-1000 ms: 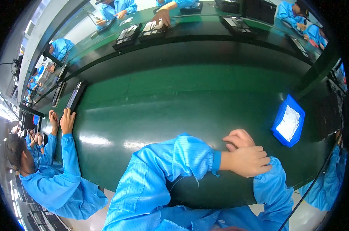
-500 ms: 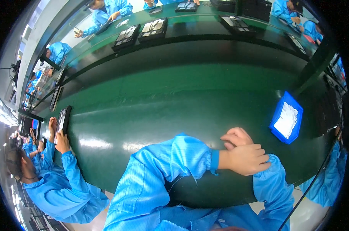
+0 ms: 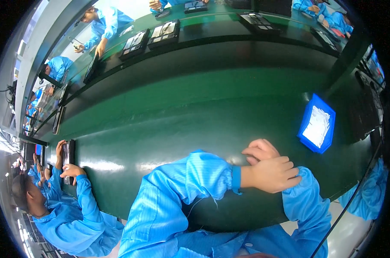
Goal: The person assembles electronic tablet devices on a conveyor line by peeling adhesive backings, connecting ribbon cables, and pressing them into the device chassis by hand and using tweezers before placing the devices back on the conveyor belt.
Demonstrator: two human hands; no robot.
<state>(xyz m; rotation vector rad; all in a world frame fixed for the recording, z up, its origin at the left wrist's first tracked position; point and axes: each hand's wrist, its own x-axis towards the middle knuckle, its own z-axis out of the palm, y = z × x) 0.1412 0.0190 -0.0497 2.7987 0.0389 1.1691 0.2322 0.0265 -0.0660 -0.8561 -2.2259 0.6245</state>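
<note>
My left forearm, in a blue striped sleeve, crosses in front of me above the green tabletop (image 3: 182, 116). My left hand (image 3: 270, 174) lies over my right wrist, its fingers curled around it at the cuff of the right blue sleeve (image 3: 304, 189). Beyond it my right hand (image 3: 261, 149) rests loosely bent at the table, thumb and fingers a little apart, with nothing visible in it. Part of its palm is hidden behind the left hand. Nearest to both hands, on the right, stands a blue plastic bin (image 3: 312, 145) holding white strip-like pieces (image 3: 318, 124).
At the left a co-worker (image 3: 70, 223) handles a black tray (image 3: 68, 150) on the table. A raised shelf across the back carries several black trays with light parts, one being a tray (image 3: 165, 33). A dark cable (image 3: 354, 195) runs down at the right.
My hands keep their pose while the view shifts slightly. The left co-worker's tray has moved nearer and one hand has lifted off it. Across the shelf, another person has moved a dark tray nearer the shelf edge.
</note>
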